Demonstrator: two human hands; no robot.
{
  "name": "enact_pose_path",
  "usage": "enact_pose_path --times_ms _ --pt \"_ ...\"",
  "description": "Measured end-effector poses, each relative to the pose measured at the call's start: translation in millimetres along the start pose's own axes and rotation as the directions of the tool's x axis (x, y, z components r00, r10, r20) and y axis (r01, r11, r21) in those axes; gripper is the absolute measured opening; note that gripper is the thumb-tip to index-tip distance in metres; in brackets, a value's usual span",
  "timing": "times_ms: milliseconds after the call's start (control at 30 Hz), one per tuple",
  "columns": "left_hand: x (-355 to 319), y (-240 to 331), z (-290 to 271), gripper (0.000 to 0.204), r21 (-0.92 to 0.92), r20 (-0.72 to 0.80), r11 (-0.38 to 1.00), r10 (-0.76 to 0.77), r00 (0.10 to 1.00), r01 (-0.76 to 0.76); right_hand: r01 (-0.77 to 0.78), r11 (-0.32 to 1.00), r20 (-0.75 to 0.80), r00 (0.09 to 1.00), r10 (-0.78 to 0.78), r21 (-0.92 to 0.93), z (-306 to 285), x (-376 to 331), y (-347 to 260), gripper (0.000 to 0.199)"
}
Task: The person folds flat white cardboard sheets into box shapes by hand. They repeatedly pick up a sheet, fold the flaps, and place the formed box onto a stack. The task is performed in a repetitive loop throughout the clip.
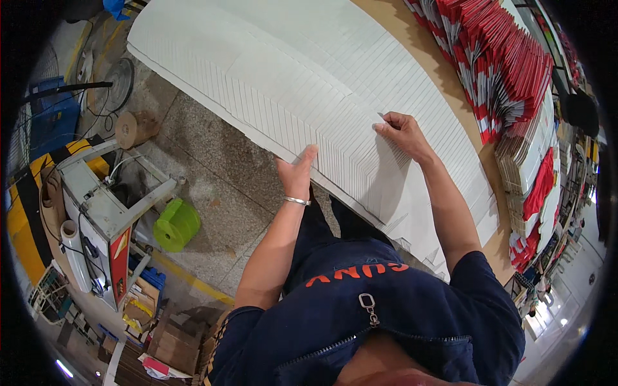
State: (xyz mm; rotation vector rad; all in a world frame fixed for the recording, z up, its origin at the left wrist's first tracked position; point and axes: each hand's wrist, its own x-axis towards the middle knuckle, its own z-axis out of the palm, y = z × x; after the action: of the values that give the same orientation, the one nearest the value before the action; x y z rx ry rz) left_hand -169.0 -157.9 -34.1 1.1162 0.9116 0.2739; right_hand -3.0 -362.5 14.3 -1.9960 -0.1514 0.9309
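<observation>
A long, fanned-out row of overlapping white sheets (pixel 257 64), which look like flat cardboard or paper pieces, stretches across the table in front of me. At its near edge my left hand (pixel 297 172) grips the sheets, thumb on top and fingers hidden beneath. Farther right, over the middle of the row, my right hand (pixel 404 135) is closed in a pinch. Thumb and forefinger appear to hold the edge of one white sheet, and a shadow falls on the sheets below that hand.
Red-and-white folded pieces (pixel 496 58) stand fanned at the far right, beside stacked white-and-brown cardboard pieces (pixel 521 154). The tabletop (pixel 386 16) is brown. On the floor to the left are a green roll (pixel 177 224), a brown tape roll (pixel 136 128) and a metal-framed machine (pixel 103 199).
</observation>
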Motion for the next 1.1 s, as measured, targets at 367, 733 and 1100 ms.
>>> enact_pose_path --times_ms 367,733,1100 --pt "-4 2 7 0.074 0.031 -0.05 1.0 -0.003 0.999 0.004 0.108 0.852 -0.259 0.927 -0.273 -0.513 25 -12 -2 0.038" --pt "-14 7 13 0.111 0.637 -0.221 0.768 0.262 0.939 -0.064 0.232 0.931 -0.387 0.86 -0.332 -0.282 21 -12 17 0.042" --pt "-25 26 21 0.083 0.95 0.26 -0.048 0.666 0.699 -0.308 0.38 0.922 -0.441 0.818 -0.369 -0.068 24 -19 16 0.035"
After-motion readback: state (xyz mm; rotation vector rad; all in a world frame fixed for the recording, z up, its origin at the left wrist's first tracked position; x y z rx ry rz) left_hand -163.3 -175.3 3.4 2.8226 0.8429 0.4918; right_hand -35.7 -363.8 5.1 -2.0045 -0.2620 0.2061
